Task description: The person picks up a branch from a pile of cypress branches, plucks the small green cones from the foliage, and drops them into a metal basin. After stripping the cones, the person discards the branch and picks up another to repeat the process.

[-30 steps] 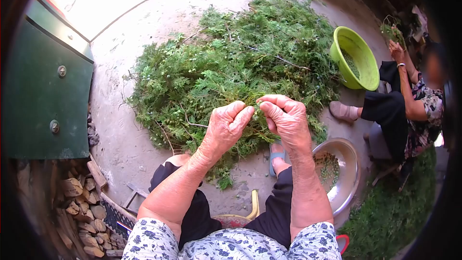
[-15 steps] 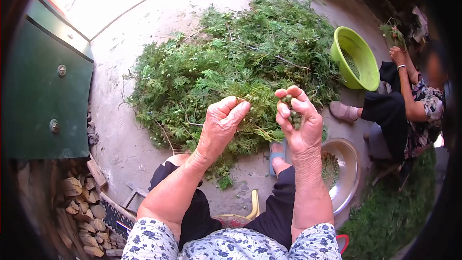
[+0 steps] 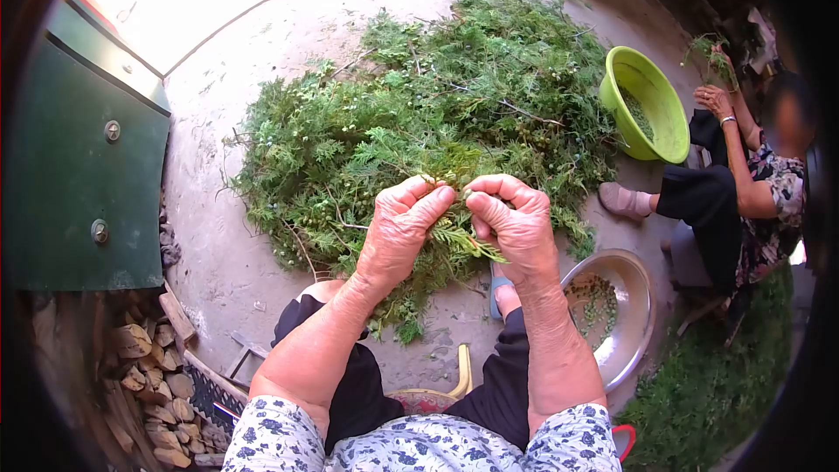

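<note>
Our left hand (image 3: 404, 232) fingers pinched on a cypress sprig (image 3: 463, 240), our right hand (image 3: 516, 225) curled shut on its tip — sprig between both hands, above the branch pile (image 3: 419, 114), steel bowl (image 3: 634, 332) at right.

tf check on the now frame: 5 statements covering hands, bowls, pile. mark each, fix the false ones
1. The left hand and right hand both grip one green sprig. True.
2. The steel bowl is empty. False: small green bits lie in it.
3. The green basin stands beside the other person, farther off than the steel bowl. True.
4. The branch pile is heaped in the green basin. False: it lies spread on the bare ground.
5. The firewood is stacked on the right, next to the steel bowl. False: it is at the lower left.
</note>
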